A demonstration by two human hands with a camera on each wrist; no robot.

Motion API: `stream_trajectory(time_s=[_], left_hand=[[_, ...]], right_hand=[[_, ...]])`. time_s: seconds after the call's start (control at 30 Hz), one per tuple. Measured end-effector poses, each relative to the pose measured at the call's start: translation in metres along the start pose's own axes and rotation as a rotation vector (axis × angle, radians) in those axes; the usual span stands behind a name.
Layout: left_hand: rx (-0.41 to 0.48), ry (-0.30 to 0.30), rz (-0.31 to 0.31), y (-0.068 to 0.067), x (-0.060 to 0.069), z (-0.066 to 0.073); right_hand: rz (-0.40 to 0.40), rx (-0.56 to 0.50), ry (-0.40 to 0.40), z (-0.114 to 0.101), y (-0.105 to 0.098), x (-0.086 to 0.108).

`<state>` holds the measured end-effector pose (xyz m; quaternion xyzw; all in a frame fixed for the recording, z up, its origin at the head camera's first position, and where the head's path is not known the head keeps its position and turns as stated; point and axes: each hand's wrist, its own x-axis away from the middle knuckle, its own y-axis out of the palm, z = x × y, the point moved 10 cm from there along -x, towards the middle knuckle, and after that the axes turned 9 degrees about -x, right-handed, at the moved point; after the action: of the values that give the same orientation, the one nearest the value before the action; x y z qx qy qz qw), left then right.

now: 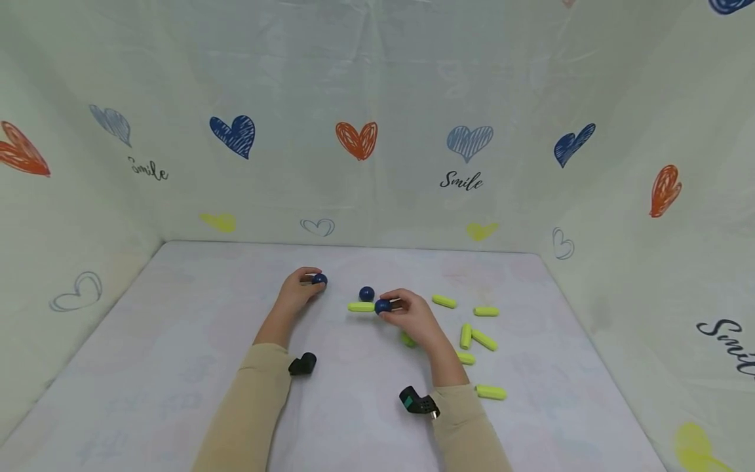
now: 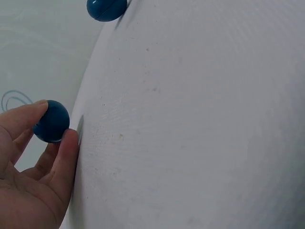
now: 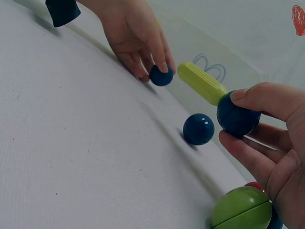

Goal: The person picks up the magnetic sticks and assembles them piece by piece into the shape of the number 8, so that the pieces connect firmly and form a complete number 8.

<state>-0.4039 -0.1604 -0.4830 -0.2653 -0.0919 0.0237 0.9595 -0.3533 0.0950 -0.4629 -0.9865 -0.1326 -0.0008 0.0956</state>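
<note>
Left hand (image 1: 295, 292) pinches one blue ball (image 1: 320, 279), right hand (image 1: 413, 316) another ball (image 1: 383, 307), green rod (image 1: 360, 307) attached. Joining seems underway, likely needing alignment.

Soft, even, rather muted light covers the pale surface (image 1: 354, 406) in the head view, leaving only faint shadows. The wrist views look greyer and dimmer; in the left one, the surface darkens toward the right edge, and a soft shadow lies beside the left hand (image 2: 33, 191). Small white highlights glint on a loose blue ball (image 3: 198, 129).
</note>
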Motion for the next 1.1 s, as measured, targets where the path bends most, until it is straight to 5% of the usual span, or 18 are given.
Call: stream_trajectory(time_s=[0.6, 1.1], left_hand=[[0.085, 0.035, 0.048, 0.002, 0.022, 0.009], [0.073, 0.014, 0.038, 0.008, 0.044, 0.012]], right_hand=[[0.044, -0.003, 0.009, -0.002, -0.011, 0.001], [0.051, -0.005, 0.016, -0.001, -0.014, 0.001]])
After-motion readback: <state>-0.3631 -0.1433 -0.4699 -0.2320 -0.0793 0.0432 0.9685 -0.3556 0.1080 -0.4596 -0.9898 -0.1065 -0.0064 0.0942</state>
